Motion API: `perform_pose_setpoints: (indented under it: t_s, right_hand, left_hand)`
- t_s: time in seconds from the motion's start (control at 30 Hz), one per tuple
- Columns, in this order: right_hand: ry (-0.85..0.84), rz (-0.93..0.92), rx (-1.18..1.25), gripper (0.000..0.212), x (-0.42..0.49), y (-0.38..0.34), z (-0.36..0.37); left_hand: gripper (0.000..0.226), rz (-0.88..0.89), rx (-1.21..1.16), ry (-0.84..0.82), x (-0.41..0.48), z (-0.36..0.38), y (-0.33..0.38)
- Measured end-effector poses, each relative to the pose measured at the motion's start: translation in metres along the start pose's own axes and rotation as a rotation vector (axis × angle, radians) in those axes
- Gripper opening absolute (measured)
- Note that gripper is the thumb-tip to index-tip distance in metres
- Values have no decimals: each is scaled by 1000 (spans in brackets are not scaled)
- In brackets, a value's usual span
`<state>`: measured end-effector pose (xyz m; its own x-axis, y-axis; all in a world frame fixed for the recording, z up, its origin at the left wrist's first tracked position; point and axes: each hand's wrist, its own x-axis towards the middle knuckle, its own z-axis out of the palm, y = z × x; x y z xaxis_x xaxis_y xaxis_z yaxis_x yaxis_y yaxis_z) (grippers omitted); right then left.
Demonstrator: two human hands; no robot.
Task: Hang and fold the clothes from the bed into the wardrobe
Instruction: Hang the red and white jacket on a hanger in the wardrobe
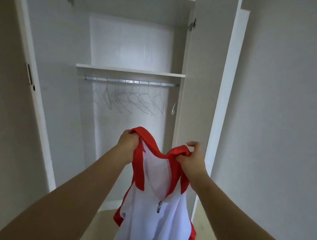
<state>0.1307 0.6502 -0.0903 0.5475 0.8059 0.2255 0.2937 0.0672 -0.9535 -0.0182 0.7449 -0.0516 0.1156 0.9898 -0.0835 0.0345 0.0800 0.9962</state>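
Note:
I hold up a white jacket with red collar and red trim (153, 218) in front of the open wardrobe (132, 49). My left hand (127, 145) grips the red collar on its left side. My right hand (193, 159) pinches the collar's right side, index finger raised. The zip is partly open and its metal pull (159, 207) hangs at chest height. Behind and above the jacket, a metal rail (132, 81) carries several bare wire hangers (129, 99). The bed is out of view.
A white shelf (131, 70) sits just above the rail. Both wardrobe doors stand open, the left door (41, 86) and the right door (219, 108) flanking me. A plain wall (284, 109) is on the right. Beige floor (99, 225) shows below.

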Motion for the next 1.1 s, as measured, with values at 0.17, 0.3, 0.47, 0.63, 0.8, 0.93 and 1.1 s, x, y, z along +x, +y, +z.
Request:
perform_pose_setpoints:
  t_s: [0.17, 0.3, 0.47, 0.63, 0.8, 0.93, 1.1]
  right_hand:
    - [-68, -43, -221, 15, 51, 10, 53]
    - [-13, -43, -117, 6, 87, 15, 83]
    - [-190, -45, -167, 17, 134, 17, 142]
    - [-235, -33, -165, 24, 196, 14, 220]
    - [-242, -21, -106, 23, 274, 1, 303]
    - [-256, -27, -80, 18, 313, -1, 354]
    - [-327, -19, -103, 10, 356, 4, 397]
  left_hand:
    - [20, -21, 19, 66, 50, -31, 8]
    - [8, -91, -60, 82, 93, -57, 8]
    - [22, -164, -244, 142, 154, -73, 4]
    - [30, -142, -416, 176, 235, -105, 11]
    - [37, -182, -386, 164, 329, -139, 42]
    - [42, -76, -395, 172, 380, -152, 46]
    - [43, -56, -394, 226, 436, -168, 38]
